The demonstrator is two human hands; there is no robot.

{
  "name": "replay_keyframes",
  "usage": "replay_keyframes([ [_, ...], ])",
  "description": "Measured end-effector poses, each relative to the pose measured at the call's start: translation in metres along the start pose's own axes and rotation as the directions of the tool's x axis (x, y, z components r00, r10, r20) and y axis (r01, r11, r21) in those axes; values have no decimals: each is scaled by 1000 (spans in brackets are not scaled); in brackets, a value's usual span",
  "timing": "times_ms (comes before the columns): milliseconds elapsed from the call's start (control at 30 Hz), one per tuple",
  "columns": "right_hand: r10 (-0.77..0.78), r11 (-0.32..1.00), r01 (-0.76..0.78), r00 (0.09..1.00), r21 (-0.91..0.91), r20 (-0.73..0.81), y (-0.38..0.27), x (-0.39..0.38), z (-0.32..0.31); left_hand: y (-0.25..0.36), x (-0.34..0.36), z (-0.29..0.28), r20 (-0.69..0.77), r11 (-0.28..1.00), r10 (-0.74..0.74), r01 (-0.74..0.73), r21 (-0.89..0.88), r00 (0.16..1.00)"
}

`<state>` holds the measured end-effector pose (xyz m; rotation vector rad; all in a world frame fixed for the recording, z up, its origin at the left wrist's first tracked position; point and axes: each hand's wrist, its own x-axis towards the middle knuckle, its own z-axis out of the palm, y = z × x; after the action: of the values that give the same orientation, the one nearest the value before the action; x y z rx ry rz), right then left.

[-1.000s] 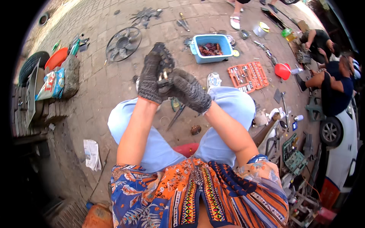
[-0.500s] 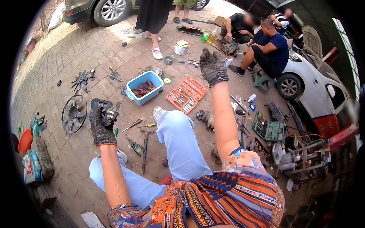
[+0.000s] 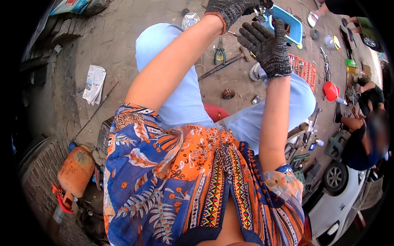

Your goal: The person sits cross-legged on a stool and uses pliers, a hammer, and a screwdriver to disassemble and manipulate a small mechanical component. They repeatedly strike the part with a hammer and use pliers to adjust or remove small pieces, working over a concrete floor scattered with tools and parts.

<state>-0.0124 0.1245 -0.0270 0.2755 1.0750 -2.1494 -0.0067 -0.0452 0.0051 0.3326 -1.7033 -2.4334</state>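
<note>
My left hand (image 3: pixel 233 11), in a dark knitted work glove with an orange cuff, reaches to the top edge. Its fingers are wrapped round a black part with metal tabs (image 3: pixel 261 13), partly cut off by the picture's edge. Just below that part, my right hand (image 3: pixel 266 49) in a matching glove has its fingers spread, with nothing in it. Past the right hand stands a light blue tub (image 3: pixel 296 25) with reddish-brown pieces inside. Green-handled pliers (image 3: pixel 220 55) and a hammer (image 3: pixel 225 65) lie on the paving between my legs.
An orange socket set case (image 3: pixel 303 69) lies beyond my right knee. A round dark part (image 3: pixel 228 94) is between my legs. Folded newspaper (image 3: pixel 94 84) and a rusty gas cylinder (image 3: pixel 76 170) are at left. People sit near a white car (image 3: pixel 334 209) at right.
The view has swung left and down. My right hand, earlier raised well apart, is now close to my left hand. The left hand still holds the black part.
</note>
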Motion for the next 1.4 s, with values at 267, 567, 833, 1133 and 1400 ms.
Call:
replay_keyframes([
  [267,-317,878,330,944,-348,95,15,-2,2,21,-25,10,77,928,21,-48,369,997],
  [567,-517,633,478,846,-609,127,1,-23,-8,41,-28,-10,408,804,150,-352,480,901],
  [833,-462,724,559,828,-404,319,-13,-51,23,47,-45,-4,231,922,178,-244,301,957],
  [1133,-415,796,558,786,-237,458,-23,-61,36,81,-62,1,253,811,311,-395,432,916],
  [1400,-540,659,633,774,-407,329,-20,-56,40,90,-64,10,235,795,321,-396,460,918],
])
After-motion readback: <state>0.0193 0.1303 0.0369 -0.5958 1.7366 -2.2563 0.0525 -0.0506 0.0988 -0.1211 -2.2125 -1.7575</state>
